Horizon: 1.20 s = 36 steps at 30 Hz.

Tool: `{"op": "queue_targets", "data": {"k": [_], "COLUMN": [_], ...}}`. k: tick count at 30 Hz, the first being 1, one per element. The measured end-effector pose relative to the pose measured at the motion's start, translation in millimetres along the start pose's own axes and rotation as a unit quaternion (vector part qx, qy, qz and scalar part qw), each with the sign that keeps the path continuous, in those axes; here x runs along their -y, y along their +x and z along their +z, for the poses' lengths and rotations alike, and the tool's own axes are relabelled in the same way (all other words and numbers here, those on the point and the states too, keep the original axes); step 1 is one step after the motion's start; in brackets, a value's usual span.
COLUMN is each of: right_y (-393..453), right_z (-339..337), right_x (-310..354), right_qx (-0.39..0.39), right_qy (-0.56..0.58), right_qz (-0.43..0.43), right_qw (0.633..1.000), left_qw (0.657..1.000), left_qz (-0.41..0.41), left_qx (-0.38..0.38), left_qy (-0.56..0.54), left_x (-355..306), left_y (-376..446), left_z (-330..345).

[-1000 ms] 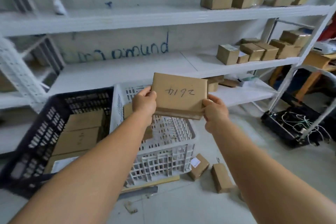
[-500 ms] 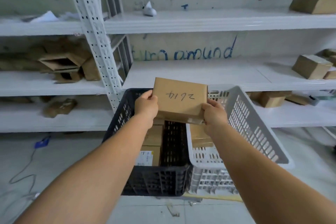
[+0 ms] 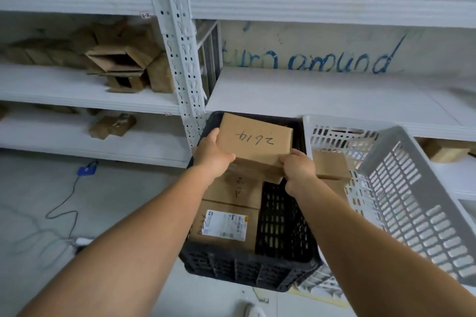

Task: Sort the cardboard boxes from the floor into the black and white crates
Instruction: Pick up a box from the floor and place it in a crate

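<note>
While both the left hand (image 3: 212, 154) and right hand (image 3: 298, 171) grip it, the cardboard box (image 3: 255, 143) hangs above the black crate (image 3: 247, 269).

my box (image 3: 253, 143): brown card, black handwritten marks
left crate (image 3: 247, 269): black, slotted grid
right crate (image 3: 401, 188): white, slotted grid
labelled box (image 3: 226, 224): brown, white printed sticker
shelves (image 3: 322, 95): white
wall writing (image 3: 309, 60): blue

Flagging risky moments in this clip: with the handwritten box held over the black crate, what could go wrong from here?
1. The left hand and right hand hold the box only at its near corners; that grip may let it tip away.
2. It hovers above stacked boxes in the black crate, so it could land askew.
3. The white crate sits close beside, so a slip might missort it.
</note>
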State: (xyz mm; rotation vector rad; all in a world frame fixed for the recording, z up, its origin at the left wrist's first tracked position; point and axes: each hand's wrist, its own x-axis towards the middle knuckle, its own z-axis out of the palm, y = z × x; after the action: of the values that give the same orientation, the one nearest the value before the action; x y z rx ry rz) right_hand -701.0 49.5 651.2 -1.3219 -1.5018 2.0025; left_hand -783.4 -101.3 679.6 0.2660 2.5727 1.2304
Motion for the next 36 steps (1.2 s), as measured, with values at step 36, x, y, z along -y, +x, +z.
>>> {"op": "queue_targets", "data": {"k": [36], "right_y": [192], "right_z": [113], "right_x": [-38], "right_qx": [-0.014], "right_qy": [-0.098], "right_qz": [0.093], "right_qw": [0.991], "left_qw": [0.955], "left_qz": [-0.028], "left_qx": [0.107], "left_qy": [0.275], "left_x": [60], "left_y": [192], "left_z": [98]}}
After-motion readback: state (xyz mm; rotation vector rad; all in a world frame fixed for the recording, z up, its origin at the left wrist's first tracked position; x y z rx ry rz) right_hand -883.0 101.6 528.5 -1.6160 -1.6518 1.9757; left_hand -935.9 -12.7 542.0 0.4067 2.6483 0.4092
